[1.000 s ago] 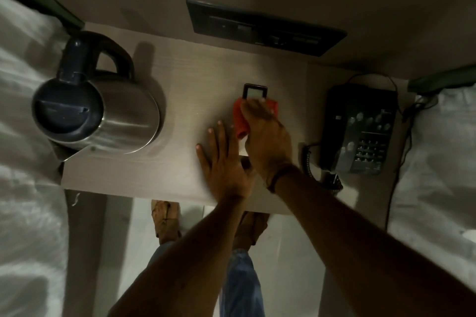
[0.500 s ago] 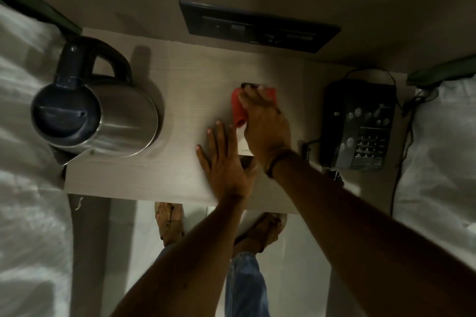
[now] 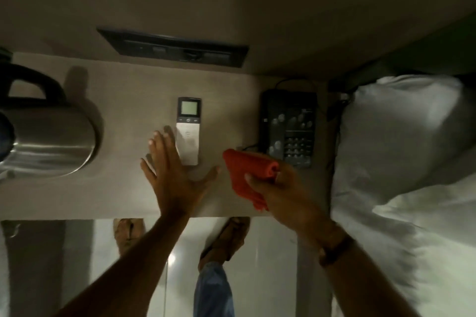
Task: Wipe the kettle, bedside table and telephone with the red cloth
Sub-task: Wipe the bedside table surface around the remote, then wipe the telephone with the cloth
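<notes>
Counter [image 3: 123, 195] carries the kettle [image 3: 49, 141] at its left, telephone [image 3: 289, 126] at its right. Red cloth [image 3: 248, 175], beside the telephone, sits clenched in the right hand [image 3: 279, 189]; left hand [image 3: 171, 175] lies flat, grip released, touching the remote [image 3: 188, 131].

A brushed, shiny steel body is being shown by the round silver kettle [image 3: 49, 141], with a smooth black plastic handle. A pale, matt wood-grain laminate is being presented by the bedside table [image 3: 123, 100]. Soft, slightly ribbed fabric is being seen in the folded red cloth [image 3: 248, 175]. Matt black plastic is being displayed by the rectangular telephone [image 3: 288, 121], and satin silver plastic with a glossy screen by the slim remote control [image 3: 188, 131]. Creased white cotton is being shown by the bedding [image 3: 401, 136].
</notes>
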